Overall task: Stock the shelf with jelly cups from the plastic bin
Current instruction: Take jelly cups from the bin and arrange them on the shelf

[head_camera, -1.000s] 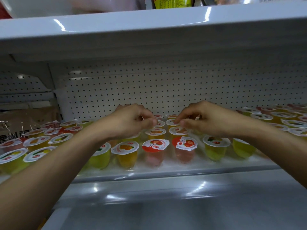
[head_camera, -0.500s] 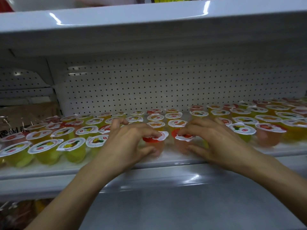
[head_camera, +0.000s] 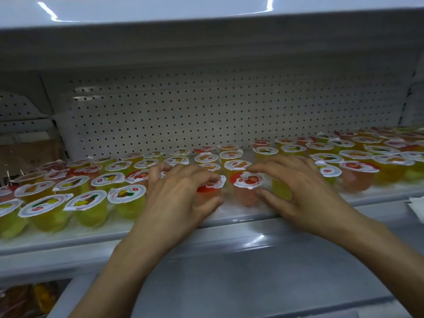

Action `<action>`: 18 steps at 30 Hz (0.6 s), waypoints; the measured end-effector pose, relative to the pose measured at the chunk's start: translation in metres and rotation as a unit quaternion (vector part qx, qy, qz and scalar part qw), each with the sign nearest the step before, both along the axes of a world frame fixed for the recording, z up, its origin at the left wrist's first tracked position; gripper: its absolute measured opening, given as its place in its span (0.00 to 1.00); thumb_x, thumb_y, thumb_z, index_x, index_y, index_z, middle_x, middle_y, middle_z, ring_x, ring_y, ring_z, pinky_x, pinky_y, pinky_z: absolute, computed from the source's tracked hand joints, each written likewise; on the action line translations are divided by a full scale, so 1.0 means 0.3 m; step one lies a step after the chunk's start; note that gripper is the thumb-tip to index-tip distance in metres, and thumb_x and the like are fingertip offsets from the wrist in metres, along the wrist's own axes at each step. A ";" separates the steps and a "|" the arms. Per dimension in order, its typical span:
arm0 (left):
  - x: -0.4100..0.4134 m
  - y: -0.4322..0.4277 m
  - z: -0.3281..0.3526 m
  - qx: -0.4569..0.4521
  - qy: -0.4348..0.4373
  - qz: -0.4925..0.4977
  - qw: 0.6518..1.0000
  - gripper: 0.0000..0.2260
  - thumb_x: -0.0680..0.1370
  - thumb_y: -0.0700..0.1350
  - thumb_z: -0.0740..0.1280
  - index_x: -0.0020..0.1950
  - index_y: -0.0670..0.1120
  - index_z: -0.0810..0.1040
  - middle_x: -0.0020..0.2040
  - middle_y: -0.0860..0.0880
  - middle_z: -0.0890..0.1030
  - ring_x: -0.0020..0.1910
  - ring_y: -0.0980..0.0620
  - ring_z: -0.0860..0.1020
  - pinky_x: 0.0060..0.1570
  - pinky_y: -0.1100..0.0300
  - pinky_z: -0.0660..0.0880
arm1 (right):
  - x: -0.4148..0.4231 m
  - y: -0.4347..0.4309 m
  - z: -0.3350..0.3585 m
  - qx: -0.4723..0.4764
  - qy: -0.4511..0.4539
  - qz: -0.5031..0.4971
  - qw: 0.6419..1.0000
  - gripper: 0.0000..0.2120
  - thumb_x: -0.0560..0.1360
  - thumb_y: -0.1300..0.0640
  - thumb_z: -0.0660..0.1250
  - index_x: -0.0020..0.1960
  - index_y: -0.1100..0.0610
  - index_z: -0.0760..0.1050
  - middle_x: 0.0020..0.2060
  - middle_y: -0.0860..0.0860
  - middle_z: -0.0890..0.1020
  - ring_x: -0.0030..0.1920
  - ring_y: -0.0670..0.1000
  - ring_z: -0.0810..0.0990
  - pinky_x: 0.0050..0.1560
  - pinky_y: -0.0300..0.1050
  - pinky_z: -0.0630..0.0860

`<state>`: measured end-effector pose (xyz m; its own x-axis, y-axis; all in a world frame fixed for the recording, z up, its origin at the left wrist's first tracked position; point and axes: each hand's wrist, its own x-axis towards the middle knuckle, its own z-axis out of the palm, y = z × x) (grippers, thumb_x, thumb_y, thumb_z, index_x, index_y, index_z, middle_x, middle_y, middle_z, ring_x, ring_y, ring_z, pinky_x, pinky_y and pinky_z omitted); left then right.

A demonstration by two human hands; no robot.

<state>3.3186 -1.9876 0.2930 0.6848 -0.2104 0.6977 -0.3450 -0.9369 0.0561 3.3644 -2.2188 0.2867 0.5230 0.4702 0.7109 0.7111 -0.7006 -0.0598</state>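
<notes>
Rows of jelly cups [head_camera: 86,203] with white printed lids fill the white shelf [head_camera: 229,216], yellow, orange and pink ones. My left hand [head_camera: 181,198] curls round a red-lidded jelly cup [head_camera: 210,188] in the front row, thumb at its side and fingers over the lid. My right hand [head_camera: 302,191] holds the neighbouring pink jelly cup [head_camera: 246,182], fingertips on its lid and thumb against its side. A yellow cup [head_camera: 281,191] sits partly hidden under that palm. The plastic bin is out of view.
A perforated white back panel [head_camera: 206,115] closes the shelf behind the cups. The shelf above [head_camera: 206,35] hangs low overhead. A wide white ledge [head_camera: 252,271] juts out below the shelf front. Packaged goods [head_camera: 20,299] lie at the lower left.
Both hands have drawn back from the middle rows to the front row and come down onto two cups there. Over the last half second they have hardly moved.
</notes>
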 end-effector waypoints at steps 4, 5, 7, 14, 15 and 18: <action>-0.015 -0.076 -0.029 -0.015 -0.028 -0.033 0.999 0.18 0.72 0.62 0.61 0.59 0.60 0.78 0.58 0.61 0.78 0.59 0.60 0.73 0.63 0.56 0.54 | -0.005 -0.080 0.008 0.073 -0.027 -0.010 0.997 0.15 0.74 0.49 0.63 0.59 0.48 0.77 0.56 0.46 0.79 0.58 0.50 0.75 0.56 0.53 0.69; -0.016 -0.099 -0.033 -0.010 -0.033 -0.042 0.999 0.18 0.72 0.62 0.62 0.59 0.59 0.78 0.59 0.60 0.77 0.60 0.59 0.73 0.64 0.54 0.55 | -0.005 -0.107 0.017 0.084 -0.033 -0.016 0.996 0.15 0.74 0.49 0.63 0.59 0.49 0.78 0.56 0.46 0.79 0.58 0.51 0.75 0.57 0.55 0.69; -0.014 -0.150 -0.037 0.001 -0.045 -0.055 0.997 0.18 0.72 0.61 0.64 0.60 0.58 0.78 0.60 0.59 0.77 0.61 0.58 0.74 0.67 0.50 0.56 | 0.002 -0.167 0.031 0.095 -0.044 -0.033 0.994 0.14 0.74 0.49 0.63 0.58 0.49 0.78 0.55 0.47 0.79 0.58 0.52 0.76 0.57 0.57 0.69; 0.024 -0.355 0.002 0.020 -0.081 -0.027 0.996 0.20 0.72 0.62 0.63 0.60 0.56 0.79 0.57 0.58 0.80 0.62 0.54 0.75 0.70 0.41 0.53 | 0.057 -0.345 0.012 0.008 -0.045 -0.084 0.995 0.22 0.71 0.42 0.59 0.61 0.48 0.78 0.59 0.50 0.79 0.60 0.56 0.74 0.62 0.53 0.62; 0.035 -0.377 0.011 0.030 -0.074 -0.007 0.997 0.22 0.72 0.64 0.61 0.60 0.56 0.79 0.56 0.58 0.81 0.62 0.52 0.75 0.70 0.40 0.53 | 0.067 -0.360 0.004 -0.014 -0.051 -0.091 0.994 0.23 0.70 0.41 0.59 0.61 0.49 0.78 0.58 0.51 0.79 0.60 0.56 0.74 0.62 0.52 0.61; 0.070 -0.425 0.023 0.060 -0.046 0.048 0.996 0.26 0.68 0.68 0.59 0.59 0.57 0.81 0.54 0.56 0.83 0.61 0.50 0.77 0.69 0.39 0.51 | 0.103 -0.389 -0.015 -0.075 -0.070 -0.098 0.990 0.24 0.69 0.41 0.58 0.60 0.48 0.78 0.56 0.51 0.80 0.58 0.56 0.75 0.65 0.53 0.60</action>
